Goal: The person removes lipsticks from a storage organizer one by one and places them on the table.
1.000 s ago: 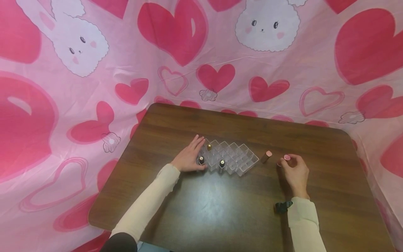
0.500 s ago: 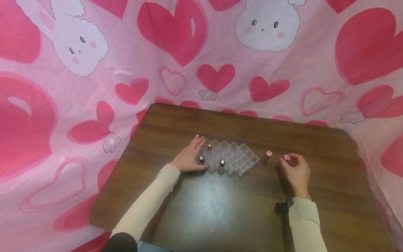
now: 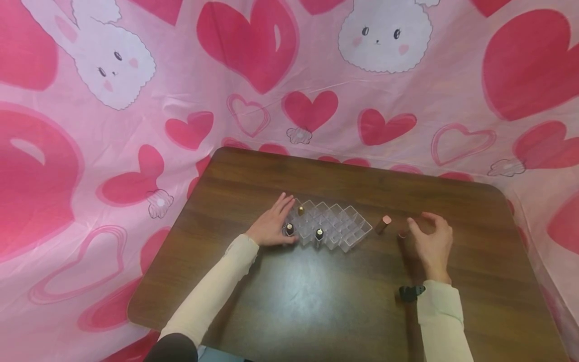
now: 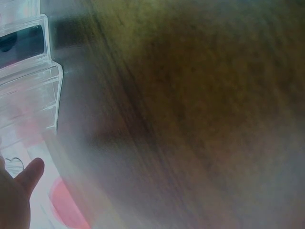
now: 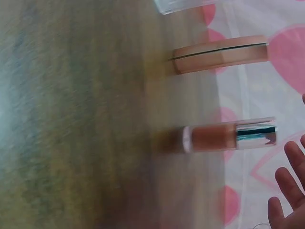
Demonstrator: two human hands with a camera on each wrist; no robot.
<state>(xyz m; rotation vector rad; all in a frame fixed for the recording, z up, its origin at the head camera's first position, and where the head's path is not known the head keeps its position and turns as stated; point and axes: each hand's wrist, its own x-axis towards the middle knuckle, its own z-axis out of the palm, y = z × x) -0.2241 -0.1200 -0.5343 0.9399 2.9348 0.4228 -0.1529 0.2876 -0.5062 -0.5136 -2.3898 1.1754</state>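
My left hand (image 3: pixel 270 224) rests at the left end of a clear, many-celled lipstick organizer (image 3: pixel 336 226), fingers straight along its back left and thumb near the front. In the left wrist view the thumb (image 4: pixel 29 176) shows beside the organizer's clear wall (image 4: pixel 55 102). My right hand (image 3: pixel 431 244) is empty, fingers and thumb spread apart. In the right wrist view a lip tube with a brownish body and clear-and-silver end (image 5: pixel 212 137) stands just off the fingers; in the head view the hand mostly hides it. A rose-gold lipstick (image 3: pixel 383 224) stands between it and the organizer.
The organizer holds a gold-topped tube (image 3: pixel 300 210) and two black-topped tubes, one by my left thumb (image 3: pixel 289 229) and one at the front middle (image 3: pixel 319 234). A brown wooden table (image 3: pixel 289 301) lies underneath. Pink heart-patterned cloth (image 3: pixel 312 55) surrounds it.
My right hand has let go of the lip tube, spread its fingers and moved slightly right. The left hand and the organizer stay in place.
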